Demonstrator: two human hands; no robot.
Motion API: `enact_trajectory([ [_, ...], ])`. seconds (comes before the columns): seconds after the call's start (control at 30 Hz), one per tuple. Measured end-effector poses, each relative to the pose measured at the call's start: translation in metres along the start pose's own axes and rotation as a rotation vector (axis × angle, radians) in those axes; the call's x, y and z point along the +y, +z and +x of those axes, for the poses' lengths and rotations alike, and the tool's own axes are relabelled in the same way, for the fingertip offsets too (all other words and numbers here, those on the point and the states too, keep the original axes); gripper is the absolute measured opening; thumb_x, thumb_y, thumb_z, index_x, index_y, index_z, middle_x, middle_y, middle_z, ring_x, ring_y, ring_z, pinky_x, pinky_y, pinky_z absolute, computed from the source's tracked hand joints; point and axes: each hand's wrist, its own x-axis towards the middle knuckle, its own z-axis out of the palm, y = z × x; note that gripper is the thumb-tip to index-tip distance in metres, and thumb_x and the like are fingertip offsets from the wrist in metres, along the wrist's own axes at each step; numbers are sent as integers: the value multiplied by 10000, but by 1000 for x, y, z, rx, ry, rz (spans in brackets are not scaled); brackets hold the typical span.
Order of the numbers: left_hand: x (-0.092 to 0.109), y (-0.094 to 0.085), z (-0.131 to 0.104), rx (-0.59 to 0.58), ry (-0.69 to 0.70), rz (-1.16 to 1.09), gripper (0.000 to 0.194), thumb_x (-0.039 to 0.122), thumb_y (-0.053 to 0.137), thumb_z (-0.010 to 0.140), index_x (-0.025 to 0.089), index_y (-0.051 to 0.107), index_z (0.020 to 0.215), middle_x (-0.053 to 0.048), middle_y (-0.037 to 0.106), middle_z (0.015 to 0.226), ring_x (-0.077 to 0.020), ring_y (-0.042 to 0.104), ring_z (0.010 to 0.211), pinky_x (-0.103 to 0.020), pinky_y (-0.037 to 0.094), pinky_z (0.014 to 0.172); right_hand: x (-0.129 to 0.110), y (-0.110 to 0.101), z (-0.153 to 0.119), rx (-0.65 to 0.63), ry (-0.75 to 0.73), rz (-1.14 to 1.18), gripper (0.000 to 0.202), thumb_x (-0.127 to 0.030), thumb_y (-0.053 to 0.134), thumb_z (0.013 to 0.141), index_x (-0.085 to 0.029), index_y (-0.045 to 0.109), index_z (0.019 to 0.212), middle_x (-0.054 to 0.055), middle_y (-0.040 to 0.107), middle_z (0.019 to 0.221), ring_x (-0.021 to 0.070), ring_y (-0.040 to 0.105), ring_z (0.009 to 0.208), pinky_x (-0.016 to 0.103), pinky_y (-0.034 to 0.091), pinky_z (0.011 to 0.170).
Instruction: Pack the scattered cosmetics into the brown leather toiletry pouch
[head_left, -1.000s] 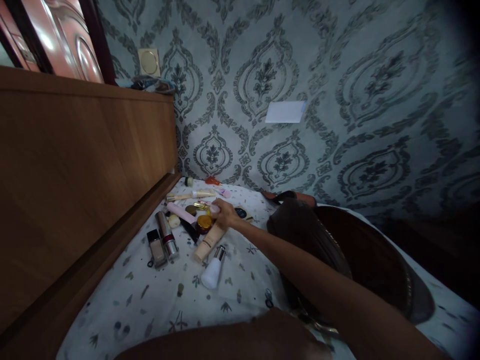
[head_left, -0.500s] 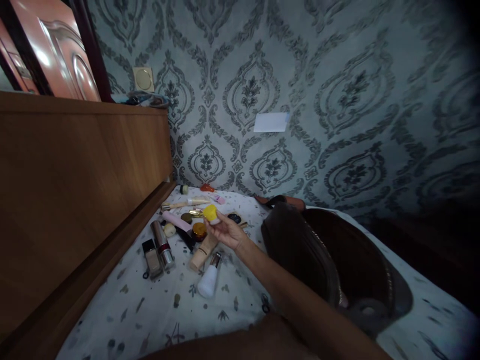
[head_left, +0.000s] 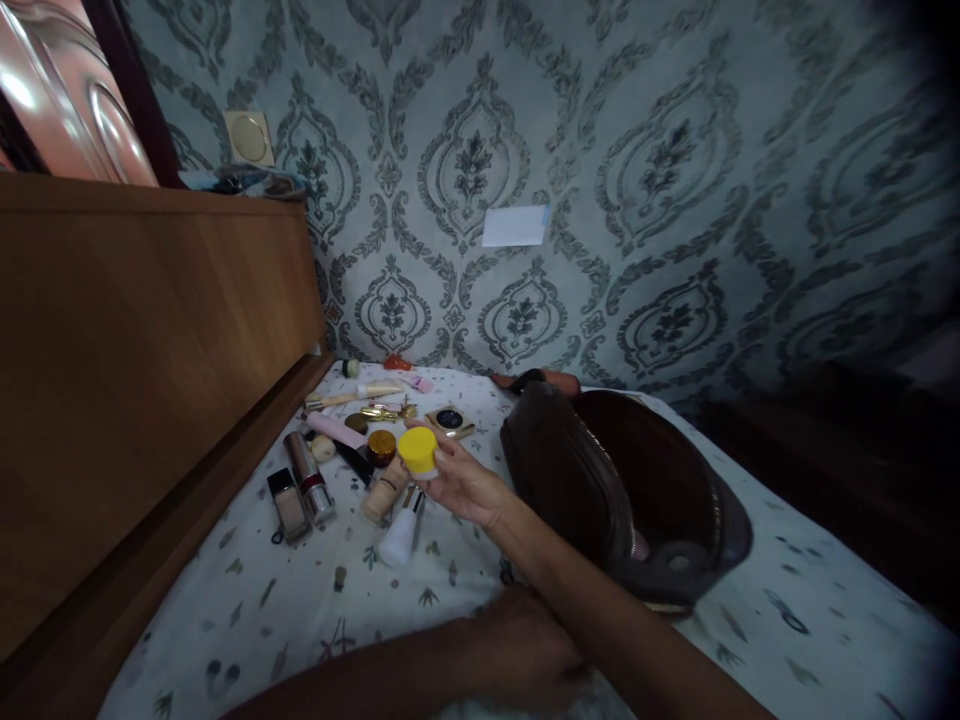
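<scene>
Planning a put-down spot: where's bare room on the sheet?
Free: near-left sheet, bordered by the wooden panel, black-capped bottle, white brush and left arm. Narrow: the strip between compact and brown bag. Crowded: cosmetics between the panel and the yellow jar in the right hand.

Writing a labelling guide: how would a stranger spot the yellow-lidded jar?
Find the big brown bag. Left of it, above the patterned sheet, the right hand holds the small jar. Its bright yellow lid sets it apart from the nearby amber jar.
</scene>
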Motion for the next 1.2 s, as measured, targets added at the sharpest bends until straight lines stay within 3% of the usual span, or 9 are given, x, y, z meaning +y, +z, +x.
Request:
enact_trajectory([
  [0.1,0,3,0,-24,-51,-1,442,228,475,948,113,524,1372,-110,579,1430,-249,526,1337,-346,409,1118,-3,-1,-11,12,33,-80,561,-332,905,584,-256,666,1086,14,683,1061,171,641,988,278,509,843],
  [0.2,0,4,0,-78,-105,46,410,257,497,951,113,573,1327,-126,623,1374,-279,590,1263,-384,462,1067,1,-11,-17,121,44,-196,570,-271,910,546,-238,658,1056,6,669,1001,156,635,910,282,507,826],
  [0.33,1,2,1,-130,-155,78,315,271,513,945,165,643,1211,-92,709,1238,-262,668,1128,-373,524,960,13,-32,-18,327,-26,-485,495,-239,877,536,-229,600,946,-29,628,905,141,607,831,265,483,752],
  [0.5,3,0,2,-150,-179,108,232,270,532,929,173,681,1078,-77,754,1103,-244,710,978,-326,550,820,23,-52,-15,450,-52,-911,443,-281,799,567,-223,520,906,-38,610,859,158,583,804,287,459,734],
  [0.63,6,-5,3,-144,-141,115,240,260,535,921,135,687,1059,-99,751,1110,-269,704,1001,-341,554,824,24,-54,-17,486,-26,-1182,357,-232,728,620,-228,518,909,-39,607,840,170,570,798,292,431,727],
  [0.77,6,-9,5,-158,-137,108,265,234,539,911,106,678,1097,-111,745,1125,-270,704,1014,-343,550,862,24,-52,-22,478,27,-1229,349,-226,720,631,-234,539,930,-34,604,811,180,560,749,298,414,684],
  [0.87,4,-5,4,-154,-136,101,297,238,548,907,119,666,1152,-107,738,1161,-268,704,1032,-347,550,877,21,-50,-21,492,34,-1285,398,-298,727,683,-239,559,1039,5,643,911,206,600,826,320,454,729],
  [1.03,3,0,2,-134,-153,110,294,287,494,953,149,677,1138,-92,751,1131,-263,711,1025,-341,556,830,10,-44,3,518,42,-1447,312,-355,615,836,-217,617,1116,99,645,1163,263,582,1119,376,442,934],
  [1.2,6,-1,5,-145,-147,150,276,289,498,946,152,699,1076,-87,762,1095,-266,720,996,-346,559,806,6,-39,51,456,247,-1587,317,-430,754,737,-190,696,937,120,704,1026,300,629,1044,343,463,838],
])
